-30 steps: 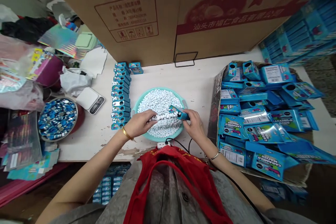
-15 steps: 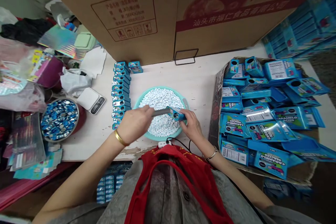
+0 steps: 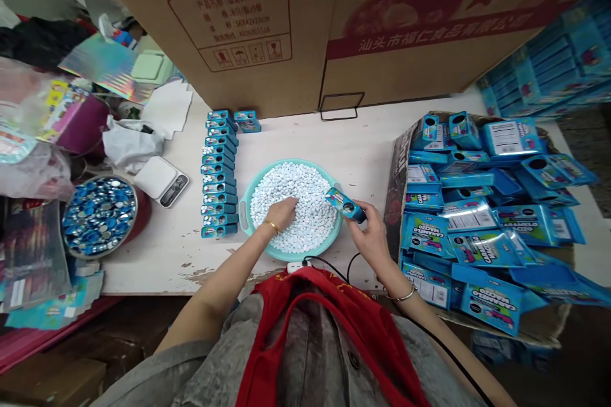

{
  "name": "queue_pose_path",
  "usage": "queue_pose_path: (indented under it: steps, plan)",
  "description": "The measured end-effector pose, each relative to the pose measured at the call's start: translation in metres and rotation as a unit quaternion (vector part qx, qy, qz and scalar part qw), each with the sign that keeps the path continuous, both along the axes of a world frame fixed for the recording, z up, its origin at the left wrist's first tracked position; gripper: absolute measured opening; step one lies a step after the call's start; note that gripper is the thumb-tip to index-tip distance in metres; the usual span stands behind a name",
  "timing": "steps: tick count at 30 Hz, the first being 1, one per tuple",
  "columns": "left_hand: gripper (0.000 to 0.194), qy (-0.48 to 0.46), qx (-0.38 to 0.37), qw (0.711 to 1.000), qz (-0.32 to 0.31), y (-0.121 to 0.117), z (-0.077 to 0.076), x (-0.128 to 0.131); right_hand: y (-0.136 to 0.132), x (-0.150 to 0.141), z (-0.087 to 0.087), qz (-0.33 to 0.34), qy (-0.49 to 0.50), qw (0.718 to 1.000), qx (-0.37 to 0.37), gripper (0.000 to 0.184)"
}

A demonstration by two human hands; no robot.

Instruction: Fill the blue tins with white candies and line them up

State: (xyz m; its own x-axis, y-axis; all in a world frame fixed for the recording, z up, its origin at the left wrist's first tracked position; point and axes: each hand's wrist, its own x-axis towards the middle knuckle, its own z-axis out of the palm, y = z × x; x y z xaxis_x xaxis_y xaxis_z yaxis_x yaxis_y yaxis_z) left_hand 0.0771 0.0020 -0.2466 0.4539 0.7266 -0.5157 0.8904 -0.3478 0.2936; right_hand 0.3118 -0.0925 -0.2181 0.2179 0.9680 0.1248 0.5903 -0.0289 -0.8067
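My left hand [image 3: 282, 213] is closed, low over the small white candies [image 3: 310, 224] in the turquoise basin [image 3: 244, 215]. Its fingertips dip among them. The narrow grey scoop-like tool seen in it a moment earlier is hidden now, apparently by the hand and candies. At the basin's right rim, my right hand [image 3: 371, 233] grips a small blue candy box [image 3: 347, 205] from its lower right end. The box lies tilted, with a round dark hole in its face and its left end toward the basin.
A row of similar blue boxes [image 3: 219, 189] stands left of the basin, some showing white candies. On the right, a carton [image 3: 395, 194] holds many blue boxes. Leftward are a white scale [image 3: 162, 181] and a pot of blue-silver pieces [image 3: 99, 216]. A big cardboard box [image 3: 267, 86] walls the back.
My left hand has drawn away from the blue box and gone down into the candies; the grey tool has dropped from sight. My right hand has moved the box rightward to the rim.
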Motion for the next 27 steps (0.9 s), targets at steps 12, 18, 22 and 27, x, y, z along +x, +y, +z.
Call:
queue_pose_path:
  steps: [12,18,22,27]
  plan:
    - [0.029,-0.185,0.015,0.982,-0.026,-0.010,0.106,-0.056,0.003,-0.011,0.000,0.029,-0.028,0.999,0.023,0.034]
    - [0.025,-0.020,0.040,0.989,-0.140,-0.004,0.174,-0.021,0.002,-0.032,-0.001,0.080,-0.038,0.995,0.052,0.039]
    - [0.030,0.100,0.075,0.973,-0.192,-0.012,0.208,0.006,-0.002,-0.042,-0.003,0.095,-0.031,0.994,0.052,0.039]
    - [0.027,0.129,0.090,0.962,-0.222,-0.019,0.237,0.014,-0.007,-0.048,-0.007,0.092,0.013,0.995,0.044,0.037]
